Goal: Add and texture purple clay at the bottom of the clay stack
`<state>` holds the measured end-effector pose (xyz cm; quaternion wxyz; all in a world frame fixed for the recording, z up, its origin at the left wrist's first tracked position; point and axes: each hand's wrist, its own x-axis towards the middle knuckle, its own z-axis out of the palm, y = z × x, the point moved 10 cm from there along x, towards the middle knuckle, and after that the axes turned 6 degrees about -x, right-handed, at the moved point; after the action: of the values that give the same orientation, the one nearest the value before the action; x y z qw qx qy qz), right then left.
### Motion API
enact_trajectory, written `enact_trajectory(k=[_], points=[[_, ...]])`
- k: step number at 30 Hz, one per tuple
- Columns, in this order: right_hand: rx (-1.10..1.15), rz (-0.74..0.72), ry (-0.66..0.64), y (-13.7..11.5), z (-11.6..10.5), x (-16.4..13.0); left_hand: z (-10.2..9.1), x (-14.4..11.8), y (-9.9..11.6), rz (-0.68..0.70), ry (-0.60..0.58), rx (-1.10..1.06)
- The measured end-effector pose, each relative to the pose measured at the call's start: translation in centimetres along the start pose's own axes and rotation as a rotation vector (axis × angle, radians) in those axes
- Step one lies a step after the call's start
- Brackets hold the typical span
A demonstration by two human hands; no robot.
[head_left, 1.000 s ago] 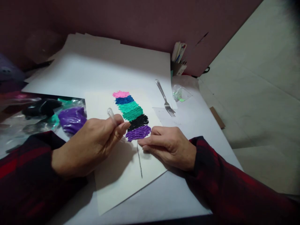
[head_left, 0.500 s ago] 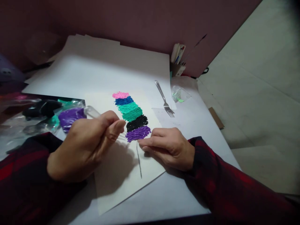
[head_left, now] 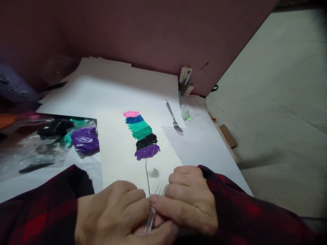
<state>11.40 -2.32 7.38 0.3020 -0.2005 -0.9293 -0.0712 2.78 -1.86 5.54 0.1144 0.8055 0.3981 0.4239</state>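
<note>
A clear plastic fork (head_left: 151, 217) is held between my two hands low over the sheet, its tines pointing up and away from me. My left hand (head_left: 112, 212) is closed around the handle. On the fork's neck, the thumb and curled fingers of my right hand (head_left: 191, 200) are pressed closed. Beyond the hands lies a cream sheet of paper (head_left: 114, 146) bearing a feather-like shape in textured clay bands: pink, blue, green, black and purple (head_left: 147, 152). A drawn dark line (head_left: 147, 175) runs down from the purple band, with a grey smudge beside it.
A metal fork (head_left: 174, 117) lies right of the sheet, near a small plastic bag (head_left: 188, 113). Bagged purple clay (head_left: 85, 140) and other wrapped clay sit at left. Large white sheets (head_left: 109, 85) lie behind. Pens (head_left: 185, 75) stand at the back by the wall.
Both hands have drawn back towards me from the clay bands. My right hand has left the sheet beside the purple band and now grips the plastic fork together with my left.
</note>
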Motion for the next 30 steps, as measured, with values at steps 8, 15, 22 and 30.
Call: enact_trajectory(k=[8,15,22,30], points=[[0.033,0.115,0.087,0.3,0.4,0.3,-0.6,0.3,1.8,0.356,0.047,0.055],[-0.062,0.117,0.1,0.5,0.9,0.8,-0.2,0.5,2.7,0.558,-0.062,0.069],[-0.024,0.441,0.234,5.2,0.6,-0.8,0.8,1.0,1.6,0.544,-0.237,0.13],[0.473,0.859,0.059,9.5,4.2,-2.5,4.6,0.3,0.8,0.593,-0.519,0.409]])
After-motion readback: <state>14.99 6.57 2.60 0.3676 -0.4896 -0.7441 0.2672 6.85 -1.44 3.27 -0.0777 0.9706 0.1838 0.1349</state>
